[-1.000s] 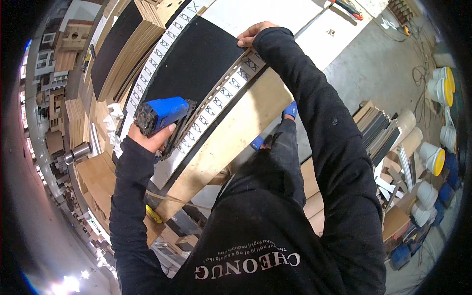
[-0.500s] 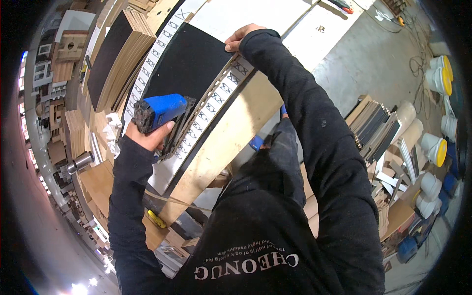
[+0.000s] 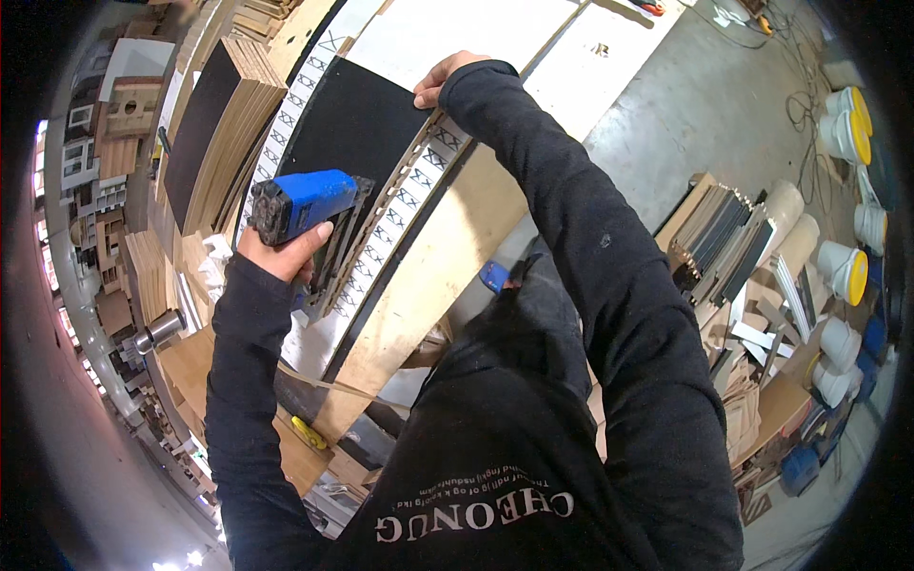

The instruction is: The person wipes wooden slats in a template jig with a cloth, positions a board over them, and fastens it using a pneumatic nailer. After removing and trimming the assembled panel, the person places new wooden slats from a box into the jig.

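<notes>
A blue-and-black nail gun (image 3: 319,202) is gripped in my left hand (image 3: 286,255), fingers wrapped round its handle. Its body lies over the near part of a curved black panel (image 3: 357,124), beside the panel's right edge. Along that edge runs a thin notched wooden strip (image 3: 392,181), next to a white band with drawn crosses (image 3: 392,209). My right hand (image 3: 444,80) pinches at the panel's far right corner, by the end of the notched strip. What exactly sits between its fingertips is hidden. Where the gun's nose touches cannot be made out.
A stack of curved boards (image 3: 224,133) stands at left. Bare plywood (image 3: 419,285) borders the work on the right. A yellow utility knife (image 3: 308,433) lies at lower left. Offcuts (image 3: 724,238) and white pails (image 3: 843,276) stand on the floor at right.
The whole view has shifted and turned a little. The nail gun has moved slightly farther along the panel, toward its right edge. My right hand stays at the corner.
</notes>
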A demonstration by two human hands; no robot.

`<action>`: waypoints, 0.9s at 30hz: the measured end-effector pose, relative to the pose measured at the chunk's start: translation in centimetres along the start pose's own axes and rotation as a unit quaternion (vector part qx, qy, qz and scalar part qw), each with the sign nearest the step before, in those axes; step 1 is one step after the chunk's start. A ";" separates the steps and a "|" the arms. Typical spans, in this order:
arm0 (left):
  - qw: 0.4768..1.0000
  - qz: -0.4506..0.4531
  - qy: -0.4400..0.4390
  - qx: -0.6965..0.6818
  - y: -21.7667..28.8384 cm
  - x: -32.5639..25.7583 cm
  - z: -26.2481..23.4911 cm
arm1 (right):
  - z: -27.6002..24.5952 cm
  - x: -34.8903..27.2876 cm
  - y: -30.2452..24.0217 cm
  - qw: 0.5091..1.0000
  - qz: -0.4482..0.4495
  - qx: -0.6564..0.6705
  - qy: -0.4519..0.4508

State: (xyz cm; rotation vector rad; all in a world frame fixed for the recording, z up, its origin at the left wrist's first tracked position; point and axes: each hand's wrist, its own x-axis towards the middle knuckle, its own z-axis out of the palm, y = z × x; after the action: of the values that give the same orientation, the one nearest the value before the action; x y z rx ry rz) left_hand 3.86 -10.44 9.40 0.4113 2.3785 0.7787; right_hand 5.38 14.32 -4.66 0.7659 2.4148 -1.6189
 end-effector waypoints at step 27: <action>0.998 -0.006 -0.020 0.056 2.8 3.3 1.5 | -0.9 -0.5 -0.1 1.000 -0.005 0.007 -0.023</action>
State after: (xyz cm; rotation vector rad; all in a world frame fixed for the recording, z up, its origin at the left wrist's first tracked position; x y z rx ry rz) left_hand 2.50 -6.12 8.68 0.4532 2.3915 0.6270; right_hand 5.88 14.90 -4.05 0.7121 2.3836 -1.6392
